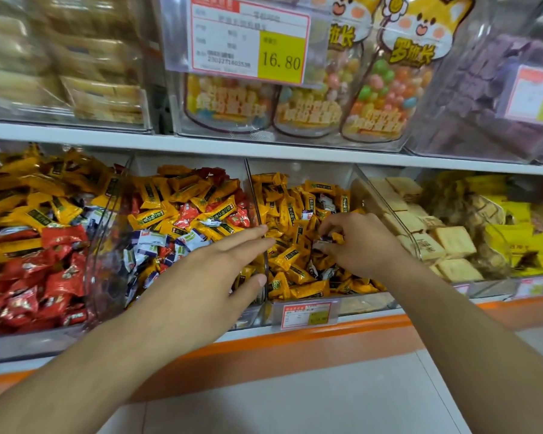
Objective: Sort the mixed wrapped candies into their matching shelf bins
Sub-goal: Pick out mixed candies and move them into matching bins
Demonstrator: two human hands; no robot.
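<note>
From the head camera, I have the right hand [354, 242] down in the bin of yellow wrapped candies [298, 245], its fingers curled and pinching a small dark-and-white wrapped candy [325, 242] that does not match the yellow ones around it. The left hand [223, 270] is held flat with straight fingers, holding nothing, its fingertips reaching over the clear divider [257, 214] just left of the right hand. The move turns on this: the mixed bin [182, 227] with white-and-blue, red and yellow wrappers lies left of the pinched piece, under the left hand, so I judge it must travel leftward across the divider, and the left hand is nearer that side. The piece's long axis is hidden by the fingers; its print is too small to read, so I cannot tell its matching bin.
</note>
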